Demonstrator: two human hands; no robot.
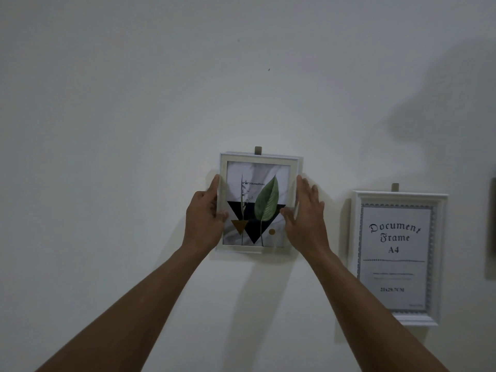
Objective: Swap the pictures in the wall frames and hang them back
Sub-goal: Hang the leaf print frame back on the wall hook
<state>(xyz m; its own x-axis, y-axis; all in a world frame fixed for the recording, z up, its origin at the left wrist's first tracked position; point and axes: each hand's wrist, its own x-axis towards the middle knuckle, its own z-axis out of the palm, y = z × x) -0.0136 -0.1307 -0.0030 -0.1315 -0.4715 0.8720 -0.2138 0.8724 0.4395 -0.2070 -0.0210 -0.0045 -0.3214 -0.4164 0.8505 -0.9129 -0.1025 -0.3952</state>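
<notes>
Leaf-print frame [258,167] sits against the wall [134,130] under a hook [258,150], its print marked "(15cmx20cm)". The left hand [204,218] grips its left edge, thumb on the glass; the right hand [307,218] lies straight-fingered along its right edge. Just right hangs a white frame [397,316] lettered "Document Frame A4".
</notes>
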